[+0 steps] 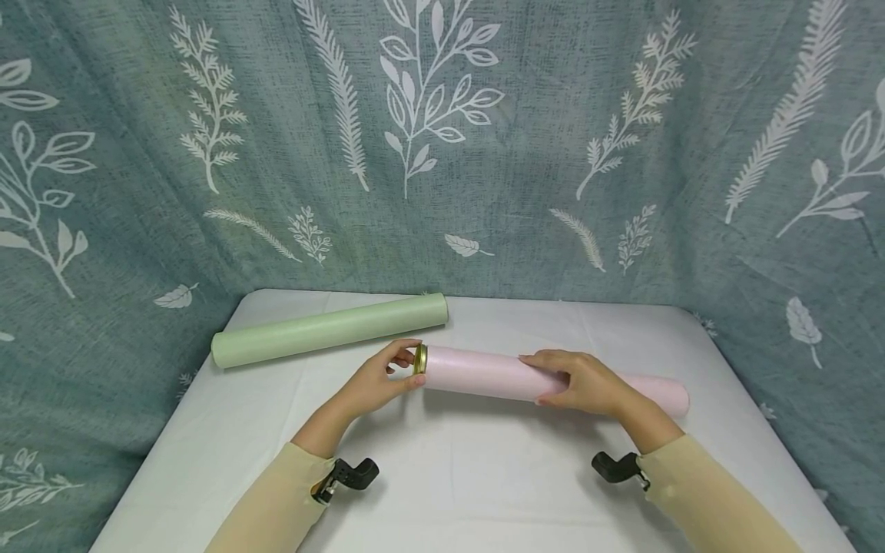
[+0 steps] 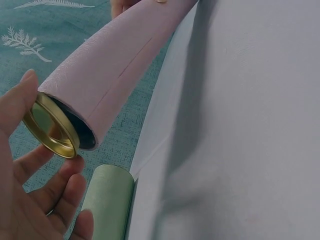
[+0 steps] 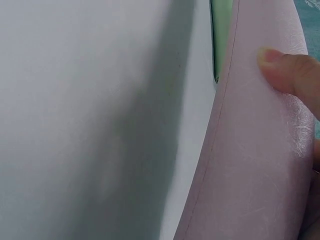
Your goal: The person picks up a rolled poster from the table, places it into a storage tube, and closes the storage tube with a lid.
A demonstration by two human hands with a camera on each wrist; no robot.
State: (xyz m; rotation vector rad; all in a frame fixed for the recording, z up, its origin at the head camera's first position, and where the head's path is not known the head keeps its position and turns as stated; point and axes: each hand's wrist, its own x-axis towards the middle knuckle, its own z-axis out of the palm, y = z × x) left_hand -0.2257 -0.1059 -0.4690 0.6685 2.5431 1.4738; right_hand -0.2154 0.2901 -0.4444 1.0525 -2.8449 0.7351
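A long pink cardboard tube [image 1: 477, 372] is held above the white table, lying nearly level across the head view. My right hand [image 1: 588, 384] grips it past the middle, fingers over the far side and thumb on the near side. At its left end, my left hand [image 1: 376, 380] pinches a gold metal lid [image 2: 59, 127] by the rim between thumb and fingers. In the left wrist view the lid sits askew at the tube's mouth, and a dark gap shows along one side. The right wrist view shows the thumb [image 3: 290, 75] pressed against the pink surface.
A pale green tube [image 1: 332, 330] lies slantwise at the back left of the white table [image 1: 456, 491]. Behind and beside the table hangs a blue-green curtain [image 1: 442, 223] with white leaf prints. Black mounts [image 1: 356, 474] stick out from both wrists.
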